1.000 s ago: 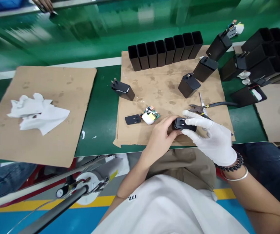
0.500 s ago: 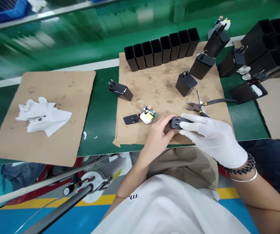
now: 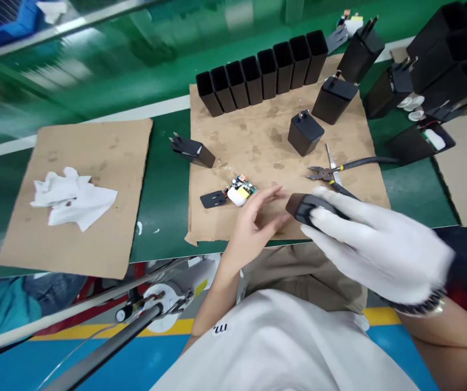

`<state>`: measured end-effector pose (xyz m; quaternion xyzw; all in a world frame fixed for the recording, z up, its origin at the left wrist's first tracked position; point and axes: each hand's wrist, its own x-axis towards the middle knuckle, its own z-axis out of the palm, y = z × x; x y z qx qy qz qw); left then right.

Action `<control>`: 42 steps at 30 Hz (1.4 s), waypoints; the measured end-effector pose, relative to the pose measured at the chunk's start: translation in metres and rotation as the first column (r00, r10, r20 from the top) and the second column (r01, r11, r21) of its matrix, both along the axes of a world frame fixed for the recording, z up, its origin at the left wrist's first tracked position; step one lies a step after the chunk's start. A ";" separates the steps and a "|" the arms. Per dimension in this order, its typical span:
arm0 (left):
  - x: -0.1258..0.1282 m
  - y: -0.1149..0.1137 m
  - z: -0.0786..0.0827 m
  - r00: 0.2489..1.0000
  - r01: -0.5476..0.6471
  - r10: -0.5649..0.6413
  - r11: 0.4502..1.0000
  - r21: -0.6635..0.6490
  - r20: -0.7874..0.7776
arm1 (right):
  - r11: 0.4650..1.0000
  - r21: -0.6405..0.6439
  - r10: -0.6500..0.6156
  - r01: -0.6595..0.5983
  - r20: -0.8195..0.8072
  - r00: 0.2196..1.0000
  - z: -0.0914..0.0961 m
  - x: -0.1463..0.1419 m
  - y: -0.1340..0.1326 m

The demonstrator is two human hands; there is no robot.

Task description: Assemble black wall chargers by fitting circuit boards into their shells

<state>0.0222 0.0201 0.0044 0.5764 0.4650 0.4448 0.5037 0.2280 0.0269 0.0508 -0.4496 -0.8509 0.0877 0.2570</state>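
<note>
My right hand [image 3: 364,233], in a white glove, grips a black power adapter [image 3: 301,206] that is blurred by motion. My bare left hand [image 3: 253,220] is just left of it, thumb and fingers apart with nothing between them. Beyond the left fingers lies a circuit board [image 3: 241,190] with a white block and yellow transformer, joined to a black plug cover [image 3: 213,199]. Cutting pliers [image 3: 323,174] rest on the cardboard [image 3: 250,152] behind the gloved hand, crossing a thin metal blade [image 3: 332,156].
Several open black housings [image 3: 252,79] stand in a row at the back. Assembled black adapters [image 3: 305,133] stand to the right, and one plug unit [image 3: 193,151] lies at the left. White gloves [image 3: 74,198] lie on another cardboard sheet [image 3: 95,141].
My left hand has let go of the adapter and opened. My right hand has lifted it and tilted it, shifting slightly right and nearer the camera.
</note>
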 end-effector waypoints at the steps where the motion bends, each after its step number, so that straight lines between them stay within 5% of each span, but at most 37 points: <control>1: -0.001 -0.001 -0.001 0.999 -0.029 0.030 1.000 -0.008 0.027 | 0.999 0.045 -0.006 0.006 -0.015 1.000 -0.005 -0.002 -0.001; 3: -0.003 -0.002 -0.002 0.995 -0.076 0.078 0.997 -0.035 0.066 | 0.996 0.084 -0.010 0.012 -0.024 1.000 -0.016 -0.005 0.000; 7: -0.005 -0.004 -0.004 0.984 -0.087 0.093 0.995 -0.042 0.154 | 0.991 -0.131 -0.026 0.021 -0.038 0.999 -0.029 -0.013 -0.001; 15: 0.005 0.002 0.004 0.985 -0.062 0.066 0.998 -0.030 0.158 | 0.970 -0.244 -0.017 -0.022 -0.153 0.988 -0.023 -0.014 0.006; 23: 0.015 0.007 0.006 0.996 -0.024 0.024 1.000 0.003 0.084 | 0.979 -0.197 -0.007 -0.057 -0.313 0.950 -0.023 0.000 0.007; 30: 0.010 0.008 0.004 1.000 0.002 -0.003 0.996 0.084 0.013 | 0.999 -0.037 -0.014 0.015 0.022 1.000 -0.006 -0.009 0.015; 37: 0.012 0.000 0.003 0.972 -0.219 0.210 0.973 0.072 0.107 | 0.994 0.038 -0.096 0.099 -0.071 0.993 -0.008 -0.005 0.009; 42: 0.013 -0.004 0.000 0.971 -0.231 0.224 0.969 0.086 0.090 | 0.996 0.000 -0.090 0.090 -0.038 0.995 -0.023 -0.009 0.011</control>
